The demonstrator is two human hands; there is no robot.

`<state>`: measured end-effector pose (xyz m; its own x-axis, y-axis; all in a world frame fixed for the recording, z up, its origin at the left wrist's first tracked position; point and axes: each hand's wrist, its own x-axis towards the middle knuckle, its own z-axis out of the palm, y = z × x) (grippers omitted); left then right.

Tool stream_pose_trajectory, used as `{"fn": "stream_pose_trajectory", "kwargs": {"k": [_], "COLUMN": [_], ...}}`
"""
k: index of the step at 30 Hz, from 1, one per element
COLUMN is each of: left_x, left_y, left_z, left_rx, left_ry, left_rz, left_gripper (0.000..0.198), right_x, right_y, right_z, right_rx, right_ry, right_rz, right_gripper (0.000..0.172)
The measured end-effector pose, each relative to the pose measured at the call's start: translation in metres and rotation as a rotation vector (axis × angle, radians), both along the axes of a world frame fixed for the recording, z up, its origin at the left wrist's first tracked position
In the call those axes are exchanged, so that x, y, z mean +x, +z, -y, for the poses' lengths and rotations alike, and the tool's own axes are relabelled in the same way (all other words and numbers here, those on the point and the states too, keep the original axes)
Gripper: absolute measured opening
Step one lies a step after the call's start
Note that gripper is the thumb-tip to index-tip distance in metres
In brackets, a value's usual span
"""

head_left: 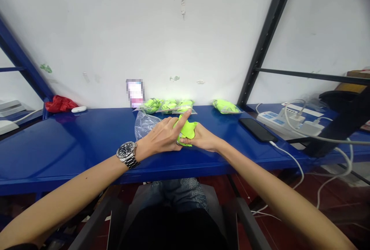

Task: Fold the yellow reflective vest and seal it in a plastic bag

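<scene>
A bunched neon-yellow fabric piece (188, 129) is held between my two hands above the front of the blue table. My left hand (162, 134), with a steel watch on its wrist, presses on the fabric from the left, index finger raised along its top. My right hand (200, 137) grips it from the right, thumb across the lower front. Part of the fabric is hidden by the fingers. Just behind my left hand lies a clear plastic bag (143, 124), partly covered by that hand.
Along the wall lie several bagged neon-yellow bundles (227, 106) and a propped-up screen (135, 92). A black phone (257, 129) charges at the right, near a power strip (277, 120). Red cloth (60, 104) and a white case (79, 109) sit far left on the blue table (72, 146).
</scene>
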<state>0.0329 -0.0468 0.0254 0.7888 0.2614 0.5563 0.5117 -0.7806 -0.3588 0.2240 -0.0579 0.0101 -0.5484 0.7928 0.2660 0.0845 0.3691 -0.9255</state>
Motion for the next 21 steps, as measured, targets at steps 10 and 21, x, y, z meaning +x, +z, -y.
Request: {"fn": "stream_pose_trajectory", "kwargs": {"k": [10,21], "left_x": [0.003,-0.003], "left_y": [-0.004,0.002], "left_z": [0.002,0.014], "left_rx": [0.118,0.135], "left_ry": [0.046,-0.064], "left_rz": [0.000,0.030], "left_gripper": [0.106,0.102], "right_x": [-0.005,0.008], "right_y": [-0.002,0.014], "right_z": [-0.003,0.012], "right_rx": [0.170,0.081], "right_ry": [-0.153,0.090], "right_rz": [0.088,0.085], "right_gripper": [0.029,0.009]}}
